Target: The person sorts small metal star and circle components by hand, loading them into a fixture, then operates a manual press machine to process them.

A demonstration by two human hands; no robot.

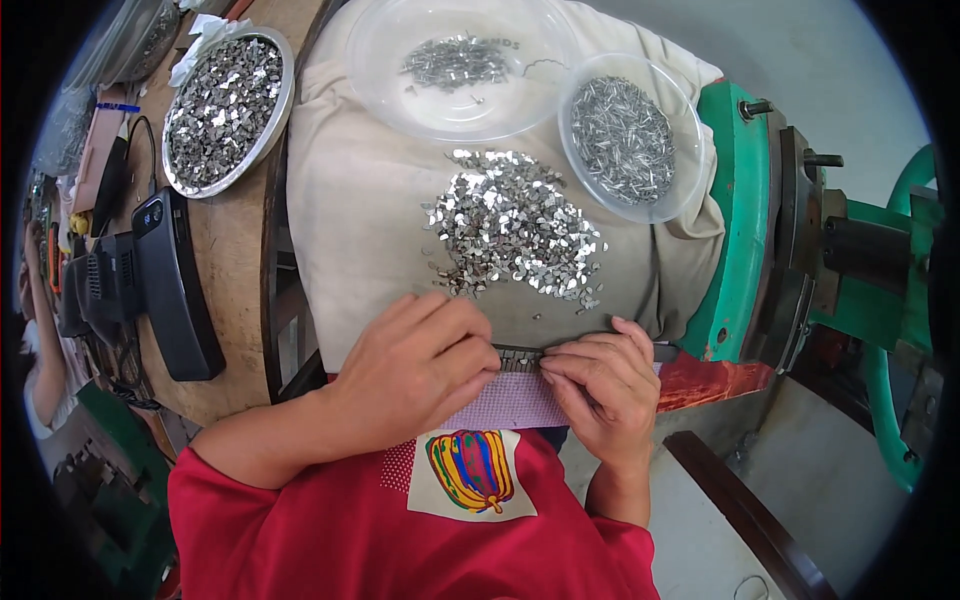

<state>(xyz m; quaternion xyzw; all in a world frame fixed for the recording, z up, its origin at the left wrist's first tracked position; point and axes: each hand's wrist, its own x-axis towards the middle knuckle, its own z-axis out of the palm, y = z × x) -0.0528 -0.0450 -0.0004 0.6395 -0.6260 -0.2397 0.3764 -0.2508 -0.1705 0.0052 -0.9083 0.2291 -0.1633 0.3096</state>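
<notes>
Along the near edge of a beige cloth (350,220) lies a dark, narrow metal strip (520,358) with a row of slots or small pieces across it. My right hand (608,385) is closed on its right part, thumb below and fingers along the top. At the strip's left part, the fingertips of my left hand (420,350) are pressed together; whatever they pinch is hidden. Just beyond both hands spreads a loose heap of small shiny metal chips (515,225).
Clear plastic bowls of thin metal pins stand behind: a wide one (375,95) and a smaller one (688,160). On the wooden table (220,330) are a metal dish (283,100) of chips and a black device (175,285). A green machine (735,220) borders the right. Another person's arm (48,370) shows far left.
</notes>
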